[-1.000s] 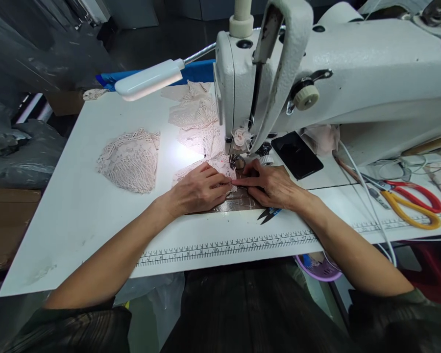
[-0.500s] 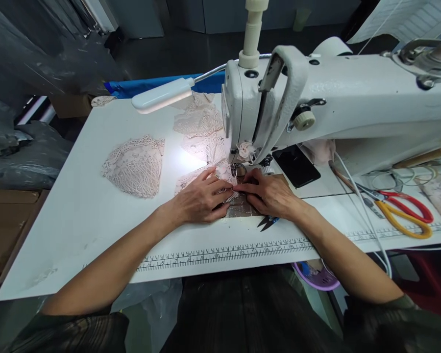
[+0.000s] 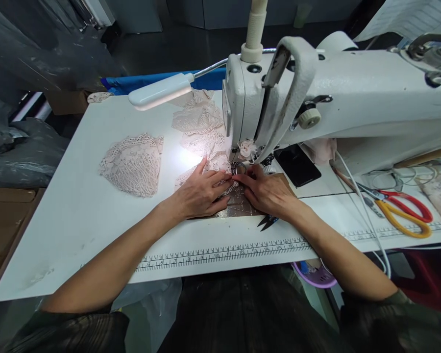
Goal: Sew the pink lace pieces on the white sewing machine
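Pale pink lace fabric (image 3: 203, 139) runs in a gathered strip from the back of the table to the needle area of a white sewing machine (image 3: 242, 103). My left hand (image 3: 202, 195) lies flat on the lace just left of the presser foot, fingers stretched and thumb apart. With thumb and index finger together, my right hand (image 3: 270, 192) pinches the lace edge in front of the foot. The fingertips of both hands nearly meet there and hide part of the cloth. Dark thread snips (image 3: 267, 223) lie below my right hand, partly covered by it.
Another lace piece (image 3: 134, 166) rests on the table at left. A lit lamp (image 3: 161, 91) reaches over the lace. Right of the needle lie a black phone (image 3: 297, 165) and red-and-yellow-handled scissors (image 3: 404, 215). A printed ruler (image 3: 224, 256) follows the front edge, with a purple basket (image 3: 318, 282) below.
My left thumb has spread out further from the fingers, and both hands have shifted slightly toward the presser foot along with the lace edge. The view has tilted a little.
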